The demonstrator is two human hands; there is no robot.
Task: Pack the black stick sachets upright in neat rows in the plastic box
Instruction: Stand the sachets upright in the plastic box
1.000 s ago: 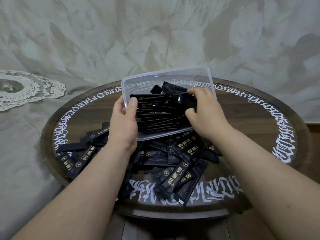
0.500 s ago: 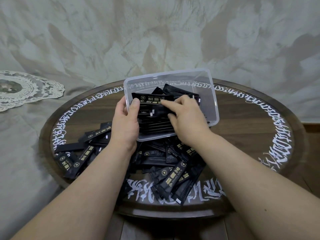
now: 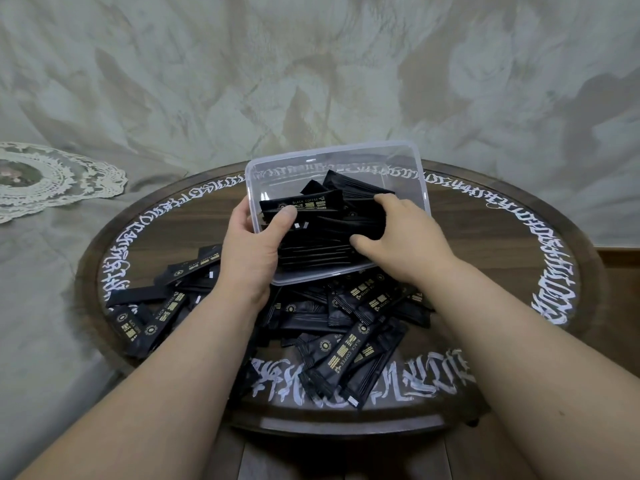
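A clear plastic box (image 3: 408, 168) is tilted toward me on the round table, propped on a heap of loose black stick sachets (image 3: 349, 355). Inside it a row of sachets (image 3: 318, 247) stands on edge against the near wall, and a few more (image 3: 349, 188) lean loosely behind. My left hand (image 3: 252, 247) grips the box's left wall, with the thumb pressed on the front sachet (image 3: 301, 206). My right hand (image 3: 401, 237) reaches into the box, fingers curled around the right end of the row.
The dark wooden table (image 3: 502, 258) has a glass top with a ring of white script (image 3: 550, 282). More sachets (image 3: 152, 313) lie scattered at the front left. A lace doily (image 3: 52, 178) lies on the grey-green cloth to the far left.
My right hand slid from the row's right end to its middle and back to the right end. The left hand kept its hold on the box wall.
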